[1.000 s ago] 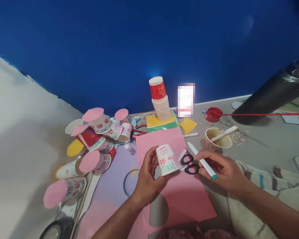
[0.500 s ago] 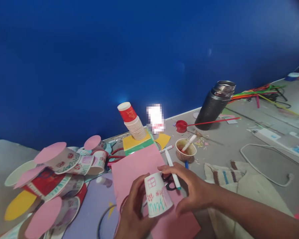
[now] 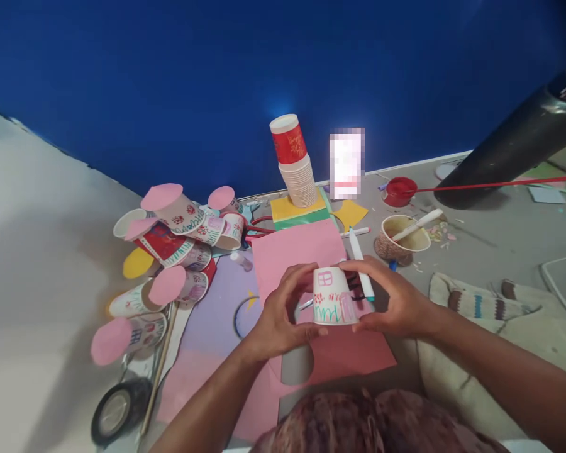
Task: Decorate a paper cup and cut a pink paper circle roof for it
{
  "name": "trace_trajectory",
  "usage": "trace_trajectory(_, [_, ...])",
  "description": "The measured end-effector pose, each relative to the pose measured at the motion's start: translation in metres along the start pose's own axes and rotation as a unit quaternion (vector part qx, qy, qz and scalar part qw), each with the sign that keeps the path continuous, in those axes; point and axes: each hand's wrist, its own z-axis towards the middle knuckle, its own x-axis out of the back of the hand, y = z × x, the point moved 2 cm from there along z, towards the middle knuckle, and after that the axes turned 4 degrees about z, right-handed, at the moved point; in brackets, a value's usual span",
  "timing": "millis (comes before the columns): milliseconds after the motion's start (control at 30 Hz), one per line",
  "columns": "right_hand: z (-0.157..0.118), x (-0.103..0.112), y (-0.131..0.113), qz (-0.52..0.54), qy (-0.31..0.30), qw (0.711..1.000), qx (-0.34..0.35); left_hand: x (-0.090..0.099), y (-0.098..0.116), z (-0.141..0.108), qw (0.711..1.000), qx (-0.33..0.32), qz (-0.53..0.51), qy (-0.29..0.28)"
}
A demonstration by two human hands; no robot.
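Cup (image 3: 334, 296): likely light, easily dented | left hand (image 3: 283, 309), right hand (image 3: 396, 300): holding it | best grip: rim and base

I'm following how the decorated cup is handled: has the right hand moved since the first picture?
Yes: judged against the stack of cups, the right hand has moved left, and now touches the decorated cup.

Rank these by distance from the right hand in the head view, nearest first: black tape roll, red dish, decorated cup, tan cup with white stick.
From the right hand:
1. Decorated cup: at its fingertips, left.
2. Tan cup: just beyond it.
3. Red dish: farther back, behind the tan cup.
4. Black tape roll: far lower left.
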Motion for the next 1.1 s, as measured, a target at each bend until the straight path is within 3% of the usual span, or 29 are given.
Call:
trace_trajectory(100, [0.01, -0.002, -0.004, 0.023, -0.012, 1.0, -0.006, 0.006, 0.003, 0.002, 0.999, -0.03, 0.018, -0.025])
trace_trajectory(200, [0.023, -0.003, -0.006, 0.074, -0.023, 0.997, -0.007, 0.009, 0.002, 0.004, 0.999, -0.034, 0.018, -0.009])
trace_trajectory(433, [0.047, -0.007, -0.003, 0.101, -0.016, 0.995, 0.019, 0.006, -0.01, 0.01, 0.996, -0.021, -0.056, 0.062])
trace_trajectory(633, [0.07, 0.003, -0.026, 0.117, 0.001, 0.99, 0.075, 0.01, -0.007, 0.01, 0.984, 0.009, -0.069, 0.162])
trace_trajectory(767, [0.072, 0.022, -0.058, 0.134, 0.095, 0.983, 0.086, 0.015, -0.005, 0.01, 0.979, -0.013, -0.06, 0.196])
trace_trajectory(800, [0.07, 0.027, -0.065, 0.155, 0.133, 0.976, 0.081, 0.016, -0.005, 0.01, 0.98, -0.021, -0.057, 0.191])
trace_trajectory(900, [0.066, 0.034, -0.079, 0.192, 0.173, 0.961, 0.101, 0.019, -0.006, 0.012, 0.983, -0.062, -0.054, 0.166])
trace_trajectory(1000, [0.065, 0.031, -0.081, 0.13, 0.22, 0.959, 0.119, 0.023, -0.003, 0.012, 0.981, -0.108, -0.004, 0.163])
trace_trajectory(1100, [0.067, 0.021, -0.074, 0.068, 0.212, 0.971, 0.092, 0.026, 0.002, 0.008, 0.966, -0.145, 0.103, 0.186])
